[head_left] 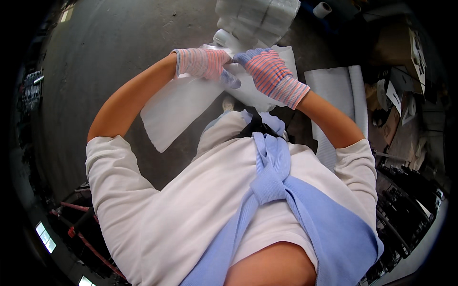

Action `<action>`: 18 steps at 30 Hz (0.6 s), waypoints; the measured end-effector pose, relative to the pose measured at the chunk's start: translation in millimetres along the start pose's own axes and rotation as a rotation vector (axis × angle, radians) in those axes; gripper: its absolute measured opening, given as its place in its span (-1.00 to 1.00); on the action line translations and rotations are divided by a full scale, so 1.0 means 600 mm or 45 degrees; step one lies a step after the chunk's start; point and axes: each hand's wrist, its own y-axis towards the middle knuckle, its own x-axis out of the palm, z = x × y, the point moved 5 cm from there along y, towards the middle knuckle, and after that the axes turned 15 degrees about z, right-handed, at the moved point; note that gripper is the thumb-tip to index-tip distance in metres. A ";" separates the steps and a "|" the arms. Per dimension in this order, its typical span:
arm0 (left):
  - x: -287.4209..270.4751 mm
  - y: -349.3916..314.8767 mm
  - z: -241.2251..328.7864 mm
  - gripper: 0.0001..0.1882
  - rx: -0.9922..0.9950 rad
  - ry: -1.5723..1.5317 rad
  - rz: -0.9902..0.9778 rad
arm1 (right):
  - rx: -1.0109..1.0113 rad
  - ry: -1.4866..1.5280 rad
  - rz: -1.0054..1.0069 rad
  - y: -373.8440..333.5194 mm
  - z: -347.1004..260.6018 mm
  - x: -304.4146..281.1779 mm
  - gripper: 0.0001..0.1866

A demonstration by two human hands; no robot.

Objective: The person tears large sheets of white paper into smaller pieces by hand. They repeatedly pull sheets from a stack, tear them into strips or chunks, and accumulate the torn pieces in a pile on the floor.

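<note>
Both my hands wear striped pink, white and blue knit gloves with blue fingertips. They meet over pale packing sheets in front of me. My left hand (pixel 206 64) is closed at the edge of a white packing sheet (pixel 183 107), its thumb pointing down and its fingers partly hidden. My right hand (pixel 268 71) has its fingers curled together, their tips close to the left hand; what they pinch does not show. Another white sheet (pixel 286 59) lies under and beside the right hand. Just beyond the hands is the end of a white roll (pixel 222 37).
A clear-wrapped bundle (pixel 257 19) stands beyond the hands. At the right are a rolled pale foam sheet (pixel 334 95), a cardboard box (pixel 398 52) and a cluttered surface. A small white roll (pixel 322 9) sits far right. Red-and-dark metal bars (pixel 86 238) stand lower left on the grey floor (pixel 109 43).
</note>
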 end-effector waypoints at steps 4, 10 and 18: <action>-0.026 -0.023 0.029 -0.67 0.033 0.211 0.005 | 0.076 0.021 -0.379 -0.005 -0.004 0.031 -0.75; -0.005 -0.015 0.044 -0.69 -0.051 0.765 0.187 | 0.269 0.108 -0.524 0.002 -0.008 0.054 -0.83; -0.009 0.020 0.012 -0.80 0.124 0.452 0.217 | 0.430 0.129 -0.493 0.008 0.017 0.080 -0.87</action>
